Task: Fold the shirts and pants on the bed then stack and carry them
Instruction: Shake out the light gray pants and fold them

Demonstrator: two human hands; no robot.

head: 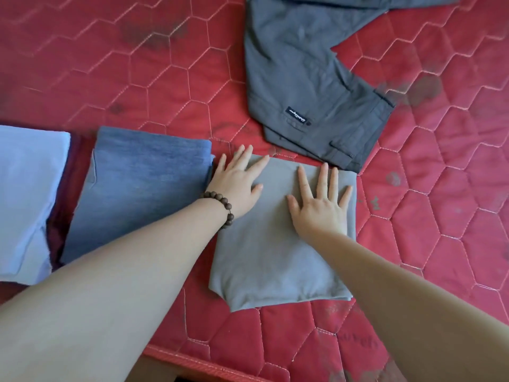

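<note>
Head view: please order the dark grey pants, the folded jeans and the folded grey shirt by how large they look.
1. dark grey pants, unfolded, cut off by the frame
2. folded jeans and folded grey shirt: look alike, not ranked

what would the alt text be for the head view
Both hands, left hand and right hand, press flat on a folded grey shirt on a red quilted mattress. Folded blue jeans lie to its left, and unfolded dark grey pants lie beyond.
</note>
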